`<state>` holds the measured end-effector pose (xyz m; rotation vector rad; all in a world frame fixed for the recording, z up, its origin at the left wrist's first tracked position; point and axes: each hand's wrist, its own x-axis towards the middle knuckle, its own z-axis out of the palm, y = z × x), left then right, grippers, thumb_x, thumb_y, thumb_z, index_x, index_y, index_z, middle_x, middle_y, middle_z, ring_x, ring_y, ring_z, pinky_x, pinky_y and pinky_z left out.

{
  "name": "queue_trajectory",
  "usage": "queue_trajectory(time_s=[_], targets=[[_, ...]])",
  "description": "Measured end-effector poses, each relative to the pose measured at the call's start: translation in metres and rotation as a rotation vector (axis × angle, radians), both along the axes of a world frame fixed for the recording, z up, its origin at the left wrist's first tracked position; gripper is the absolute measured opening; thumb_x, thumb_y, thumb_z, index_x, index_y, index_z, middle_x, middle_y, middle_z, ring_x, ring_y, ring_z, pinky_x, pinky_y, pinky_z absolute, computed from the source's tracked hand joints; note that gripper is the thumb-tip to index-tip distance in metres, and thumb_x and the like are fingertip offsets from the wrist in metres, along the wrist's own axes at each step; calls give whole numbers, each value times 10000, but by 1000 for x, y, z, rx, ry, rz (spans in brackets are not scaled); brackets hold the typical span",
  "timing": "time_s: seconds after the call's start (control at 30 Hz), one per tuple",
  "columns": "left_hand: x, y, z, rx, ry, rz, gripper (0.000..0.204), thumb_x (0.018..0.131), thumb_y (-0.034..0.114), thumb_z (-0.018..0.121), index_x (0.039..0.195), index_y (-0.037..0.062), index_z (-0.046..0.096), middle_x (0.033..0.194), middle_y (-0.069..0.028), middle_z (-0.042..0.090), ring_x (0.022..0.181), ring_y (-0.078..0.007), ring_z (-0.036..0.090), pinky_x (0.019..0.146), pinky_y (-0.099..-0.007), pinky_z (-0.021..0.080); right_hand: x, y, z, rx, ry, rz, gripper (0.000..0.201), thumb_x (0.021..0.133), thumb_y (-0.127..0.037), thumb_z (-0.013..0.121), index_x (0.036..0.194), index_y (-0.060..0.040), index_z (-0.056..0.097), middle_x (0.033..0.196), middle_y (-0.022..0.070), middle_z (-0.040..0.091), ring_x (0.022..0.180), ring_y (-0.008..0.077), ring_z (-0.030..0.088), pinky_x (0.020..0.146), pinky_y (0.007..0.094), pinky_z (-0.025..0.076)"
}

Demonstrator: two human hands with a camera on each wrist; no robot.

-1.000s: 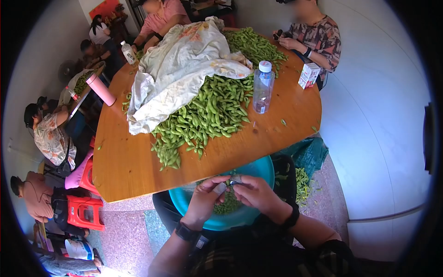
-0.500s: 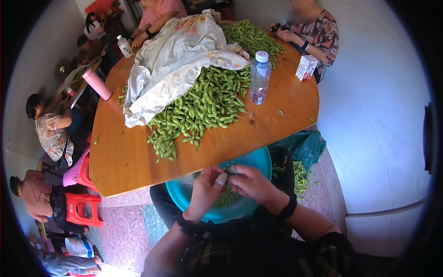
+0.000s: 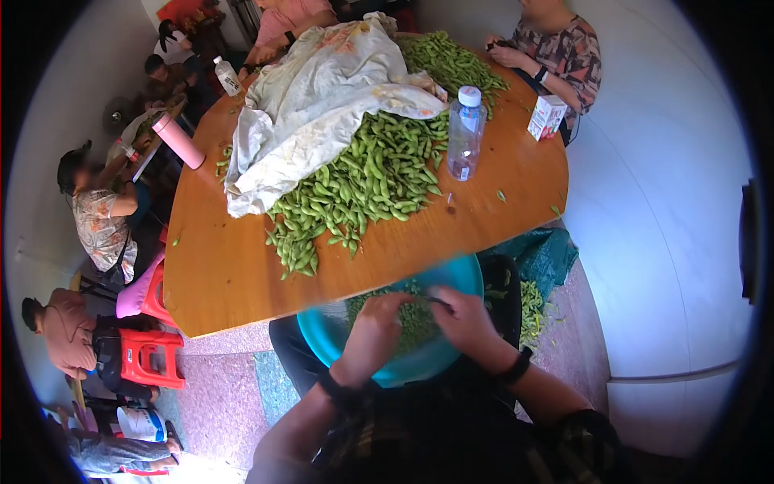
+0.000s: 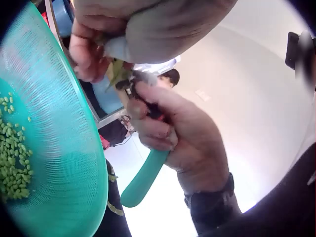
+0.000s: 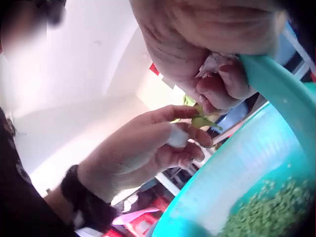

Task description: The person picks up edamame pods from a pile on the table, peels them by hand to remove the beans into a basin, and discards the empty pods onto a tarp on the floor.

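My left hand [image 3: 375,327] pinches a green soybean pod [image 5: 203,122] between finger and thumb; a white cover [image 5: 177,136] wraps that thumb. Close beside it, my right hand [image 3: 466,323] grips a tool with a teal handle [image 4: 145,180], its fingers curled round it and the rounded end sticking out below the fist. The tool's working end lies by the pod, blurred in the left wrist view. Under both hands stands a teal basin [image 3: 387,375] with shelled green beans [image 4: 14,163] in the bottom.
On the wooden table [image 3: 234,282] ahead lies a heap of pods [image 3: 363,181], partly under a white cloth [image 3: 310,97]. A clear bottle [image 3: 464,137], a pink flask [image 3: 179,141] and a small carton [image 3: 547,117] stand around it. Red stools [image 3: 153,355] and other people are to the left.
My hands, close together over the basin earlier, are now a little farther apart. The head view has shifted slightly, and the white thumb cover is no longer visible there.
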<state>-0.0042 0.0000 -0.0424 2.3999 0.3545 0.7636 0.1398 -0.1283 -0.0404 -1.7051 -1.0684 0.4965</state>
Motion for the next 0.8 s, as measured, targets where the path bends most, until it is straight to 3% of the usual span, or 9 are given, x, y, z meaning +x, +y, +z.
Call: queue_trajectory(time_s=[0.1, 0.2, 0.33, 0.57, 0.63, 0.67, 0.7, 0.77, 0.8], targets=[[-8, 3, 32, 96, 34, 105, 202, 767, -19, 602, 964, 19, 631, 935, -153, 643, 913, -374, 611, 825, -451, 492, 42, -39, -15, -126, -178, -197, 210, 883, -114, 573, 1066, -60, 662, 918, 237, 660, 841, 410, 652, 699, 423, 525], [-2, 30, 52, 6, 77, 325, 110, 796, 31, 626, 904, 22, 649, 869, -163, 616, 799, -380, 615, 705, -448, 506, 86, -86, -35, -433, -466, -335, 150, 904, -148, 518, 947, -33, 604, 816, 252, 619, 803, 455, 609, 673, 534, 468], [24, 77, 46, 162, 106, 539, 76, 821, 65, 638, 884, 26, 651, 832, -173, 601, 709, -385, 619, 614, -459, 508, 95, -107, -31, -430, -462, -409, 132, 898, -141, 534, 867, -15, 559, 771, 247, 597, 776, 464, 596, 665, 541, 458], [29, 90, 33, 147, 36, 524, 72, 836, 81, 648, 888, 30, 650, 843, -161, 610, 695, -383, 619, 611, -460, 512, 57, -62, -2, -327, -312, -248, 136, 895, -117, 572, 963, -5, 610, 802, 251, 617, 783, 455, 606, 635, 490, 471], [26, 76, 47, 148, -61, 509, 77, 841, 67, 654, 904, 23, 651, 827, -157, 613, 640, -338, 612, 589, -399, 513, 45, -39, 8, -60, -114, -92, 186, 902, -99, 583, 1060, -11, 625, 778, 226, 622, 693, 364, 648, 612, 414, 492], [22, 68, 48, -17, -78, 414, 90, 885, 60, 642, 962, 14, 645, 807, -101, 636, 595, -211, 607, 549, -308, 491, 39, -27, 19, -61, -21, -25, 213, 909, -95, 587, 1102, -11, 622, 756, 196, 626, 660, 283, 640, 606, 376, 493], [20, 56, 49, -18, -72, 407, 90, 885, 60, 642, 962, 14, 645, 807, -101, 636, 595, -211, 607, 549, -308, 491, 32, -15, 33, -62, 72, 43, 243, 917, -92, 590, 1143, -10, 619, 734, 165, 629, 626, 202, 632, 600, 338, 495], [17, 33, 49, -779, -108, 276, 126, 931, 80, 623, 1035, 9, 630, 817, -33, 644, 617, -95, 590, 534, -236, 462, 16, 8, 52, -7, 284, 128, 193, 959, -124, 554, 1088, -3, 631, 707, 23, 611, 545, 67, 534, 505, 237, 430], [14, 30, 45, -826, -107, 230, 158, 958, 82, 596, 1091, -2, 603, 845, -5, 636, 649, -62, 593, 538, -217, 470, 12, 17, 55, -5, 286, 122, 193, 959, -124, 554, 1088, -3, 631, 707, 23, 611, 545, 67, 534, 505, 237, 430]])
